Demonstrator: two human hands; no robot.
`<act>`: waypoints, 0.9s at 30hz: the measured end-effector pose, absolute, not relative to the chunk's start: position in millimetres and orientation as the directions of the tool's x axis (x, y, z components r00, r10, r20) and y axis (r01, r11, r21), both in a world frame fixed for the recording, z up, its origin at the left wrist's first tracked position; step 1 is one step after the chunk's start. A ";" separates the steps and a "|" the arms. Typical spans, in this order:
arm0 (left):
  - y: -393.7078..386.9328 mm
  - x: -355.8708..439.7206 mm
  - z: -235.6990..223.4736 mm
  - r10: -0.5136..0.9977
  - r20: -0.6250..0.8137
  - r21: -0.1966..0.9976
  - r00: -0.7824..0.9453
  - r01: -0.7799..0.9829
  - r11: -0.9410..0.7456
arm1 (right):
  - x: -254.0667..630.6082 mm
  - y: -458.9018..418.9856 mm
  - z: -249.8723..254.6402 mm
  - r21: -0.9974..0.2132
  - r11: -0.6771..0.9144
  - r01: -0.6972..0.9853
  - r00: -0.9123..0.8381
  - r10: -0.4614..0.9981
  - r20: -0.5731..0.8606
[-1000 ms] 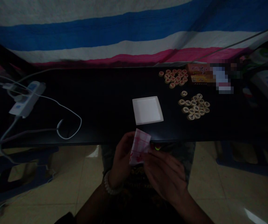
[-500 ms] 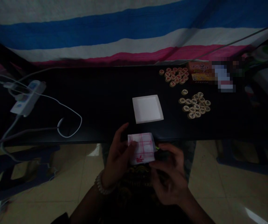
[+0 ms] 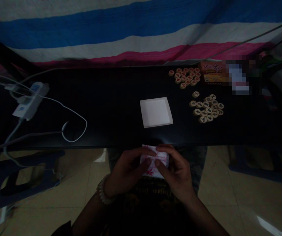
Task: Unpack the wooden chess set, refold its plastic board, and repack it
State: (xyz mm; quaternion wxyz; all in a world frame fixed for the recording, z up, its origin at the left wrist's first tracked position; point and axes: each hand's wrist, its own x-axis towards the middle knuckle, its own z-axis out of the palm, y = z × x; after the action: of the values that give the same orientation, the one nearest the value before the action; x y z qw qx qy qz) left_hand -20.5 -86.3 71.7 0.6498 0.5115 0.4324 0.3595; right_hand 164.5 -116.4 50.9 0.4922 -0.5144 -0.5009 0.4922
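Both my hands hold a white sheet point(image 3: 153, 172) printed with red grid lines and a red mark, folded or bunched, just below the front edge of the table. My left hand point(image 3: 128, 172), with a beaded bracelet point(image 3: 103, 190) at its wrist, grips the sheet's left side. My right hand point(image 3: 174, 172) grips its right side, and the fingertips of both hands nearly meet on top. Much of the sheet is hidden by my fingers. Neither hand touches the round wooden Chinese chess pieces, which lie farther off on the table.
On the black table point(image 3: 101, 98) stand a square white tray point(image 3: 156, 112), red-marked pieces point(image 3: 183, 78), black-marked pieces point(image 3: 207, 108) and a printed box point(image 3: 213, 73). A power strip point(image 3: 30, 101) and white cables lie at left. Striped cloth hangs behind.
The sheet has gone from lying flat in my left hand to being held closely by both hands. My right hand has moved onto it, and its visible area is smaller.
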 end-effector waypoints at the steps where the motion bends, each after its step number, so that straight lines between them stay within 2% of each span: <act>1: -85.4 -22.5 71.7 0.894 -0.211 0.972 0.396 -0.010 0.233 | 165.8 -116.6 50.4 -0.998 -0.027 0.048 0.022 0.999 -0.026; 5: -81.8 -28.7 71.6 0.837 -0.268 0.962 0.477 0.087 0.258 | 169.6 -118.2 48.1 -0.992 -0.067 0.107 0.056 0.997 -0.061; 8: -79.3 -32.1 72.5 0.838 -0.293 0.956 0.461 0.141 0.258 | 170.3 -119.2 47.5 -0.995 -0.079 0.069 0.125 0.990 -0.069; 13: -75.7 -38.1 71.7 0.848 -0.336 0.940 0.410 0.100 0.325 | 168.5 -120.6 47.7 -0.995 -0.083 -0.046 0.174 0.981 -0.090; 16: -75.1 -38.6 68.9 0.867 -0.303 0.950 0.395 0.055 0.307 | 165.2 -122.4 47.5 -0.989 -0.087 -0.121 0.196 0.974 -0.110; 19: -75.4 -33.4 66.0 0.897 -0.253 0.959 0.362 -0.031 0.283 | 162.5 -123.9 49.5 -0.988 -0.118 -0.102 0.186 0.973 -0.136; 21: -76.1 -26.9 64.4 0.922 -0.227 0.959 0.313 -0.096 0.268 | 162.6 -124.1 53.3 -0.998 -0.056 0.004 0.180 0.982 -0.054; 23: -77.6 -19.0 62.8 0.947 -0.218 0.957 0.235 -0.140 0.255 | 164.8 -123.9 58.2 -0.975 0.145 0.167 0.140 0.976 0.169; 25: -80.5 -11.2 60.9 0.961 -0.225 0.950 0.158 -0.182 0.252 | 167.9 -123.8 61.9 -0.856 0.389 0.341 0.013 0.908 0.418; 27: -84.8 -4.8 58.6 0.954 -0.275 0.924 0.121 -0.243 0.297 | 169.8 -124.3 62.2 -0.698 0.547 0.462 -0.120 0.818 0.562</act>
State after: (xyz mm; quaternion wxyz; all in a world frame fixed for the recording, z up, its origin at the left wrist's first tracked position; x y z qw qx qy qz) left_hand -4.8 -84.8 58.6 0.6491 0.3731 0.4764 0.4609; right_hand 169.8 -124.3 62.2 0.4958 -0.4404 -0.7265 0.1798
